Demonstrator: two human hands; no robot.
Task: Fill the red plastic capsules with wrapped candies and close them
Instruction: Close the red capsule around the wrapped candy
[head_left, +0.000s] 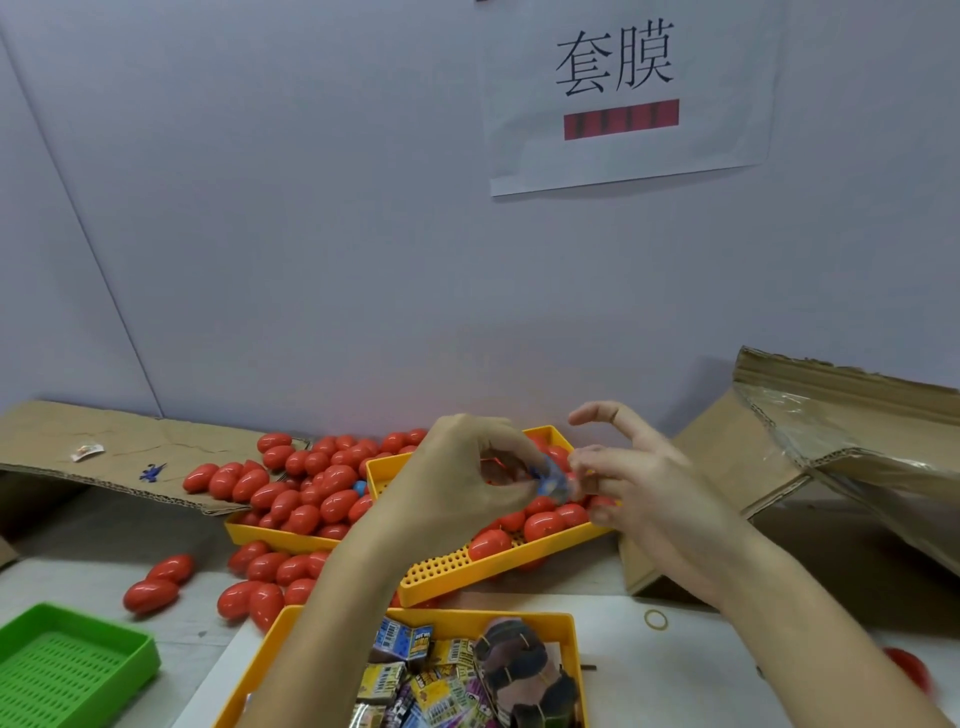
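Note:
My left hand (467, 473) curls round an open red capsule (496, 470) held above the yellow trays. My right hand (623, 483) pinches a blue wrapped candy (551, 480) at the capsule's mouth, its index finger raised. Several closed red capsules (311, 488) fill a yellow tray (270, 535) on the left, and several more lie in a tilted perforated yellow tray (452, 569) beneath my hands. A near yellow tray (571, 644) holds several wrapped candies (415, 675). The capsule's other half is hidden.
Loose red capsules (156, 587) lie on the table at the left, next to a green tray (67, 665). Cardboard flaps (104, 441) lie at the back left and a cardboard box (810, 447) at the right. A rubber band (655, 619) lies near my right arm.

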